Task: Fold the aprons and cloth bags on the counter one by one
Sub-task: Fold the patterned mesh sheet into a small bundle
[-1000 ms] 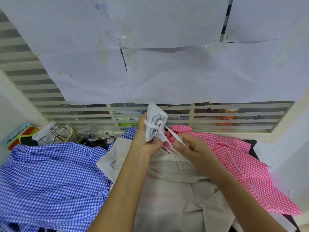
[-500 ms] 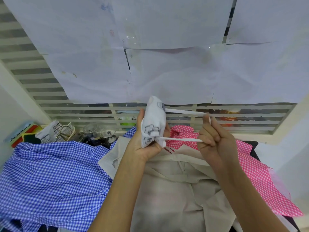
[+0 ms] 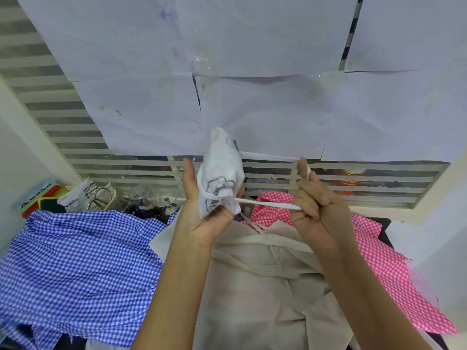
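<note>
Hands are raised above a counter heaped with fabric, seen from the person's own head looking forward and down. The left hand grips a small rolled white cloth bag printed with a dark line drawing and holds it upright, thumb along its left side and fingers wrapped behind. A thin white strap leaves the bundle at its lower end and again near its top, and both runs stretch taut to the right hand. That hand's fingers are curled around the strap, and the upper run meets its raised fingertip. The bundle is in the air, above the middle of the counter. Directly beneath both forearms lies a crumpled beige cloth with long beige ties, which takes up the centre of the work space. A blue gingham cloth sprawls across the left side and touches the beige one. A pink gingham cloth spreads along the right, partly tucked under the beige edge. At the back left, crowded against the wall, stand several clear glasses, a white printed packet and a brightly coloured box. Behind everything runs a slatted window, mostly covered by large white paper sheets.
</note>
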Tool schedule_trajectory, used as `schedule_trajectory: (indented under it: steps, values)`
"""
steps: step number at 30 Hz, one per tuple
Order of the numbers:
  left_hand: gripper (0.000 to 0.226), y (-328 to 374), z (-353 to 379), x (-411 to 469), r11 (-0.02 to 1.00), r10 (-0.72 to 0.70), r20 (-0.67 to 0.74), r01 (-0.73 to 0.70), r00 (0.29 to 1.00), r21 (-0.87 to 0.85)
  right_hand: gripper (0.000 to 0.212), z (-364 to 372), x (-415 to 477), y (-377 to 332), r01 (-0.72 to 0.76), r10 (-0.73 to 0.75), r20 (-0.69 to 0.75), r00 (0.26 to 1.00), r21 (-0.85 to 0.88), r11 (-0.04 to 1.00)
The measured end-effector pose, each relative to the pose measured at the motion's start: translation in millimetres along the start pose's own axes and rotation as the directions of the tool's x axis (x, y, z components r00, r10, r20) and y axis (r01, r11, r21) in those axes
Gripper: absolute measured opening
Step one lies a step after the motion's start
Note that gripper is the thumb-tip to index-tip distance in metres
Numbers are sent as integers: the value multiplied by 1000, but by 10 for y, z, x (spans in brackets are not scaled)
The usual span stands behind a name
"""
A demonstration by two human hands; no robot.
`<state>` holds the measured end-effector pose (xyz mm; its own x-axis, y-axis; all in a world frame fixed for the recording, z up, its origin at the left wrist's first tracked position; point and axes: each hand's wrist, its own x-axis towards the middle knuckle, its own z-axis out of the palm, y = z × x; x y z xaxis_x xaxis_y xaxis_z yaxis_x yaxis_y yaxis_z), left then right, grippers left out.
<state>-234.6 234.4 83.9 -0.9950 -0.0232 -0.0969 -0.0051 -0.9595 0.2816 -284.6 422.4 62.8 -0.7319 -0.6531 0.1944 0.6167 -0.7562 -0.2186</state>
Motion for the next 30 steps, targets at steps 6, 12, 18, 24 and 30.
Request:
schedule_trajectory:
  steps: [6, 12, 18, 24, 30]
  values:
    - [22, -82, 171, -47, 979, 205, -92, -204, 974, 24, 26, 220, -230, 154, 181, -236, 88, 968, -894, 410]
    - [28, -181, 97, 183, 900, 288, -234, -179, 929, 397, 43, 163, -155, 119, 294, 34, 335, 942, -768, -569]
    - [30, -333, -35, 229, 304, 692, 6, -299, 722, 904, 21, 212, -139, 60, 228, -29, 235, 971, -961, -158]
    - [24, -512, -205, 195, 144, 396, 169, -242, 903, 960, 14, 122, 24, -68, 38, -101, 56, 993, -984, -171]
    - [53, -437, -268, 163, 149, 133, 126, -146, 983, 978, 14, 110, 63, -99, -35, -112, -9, 994, -972, -232]
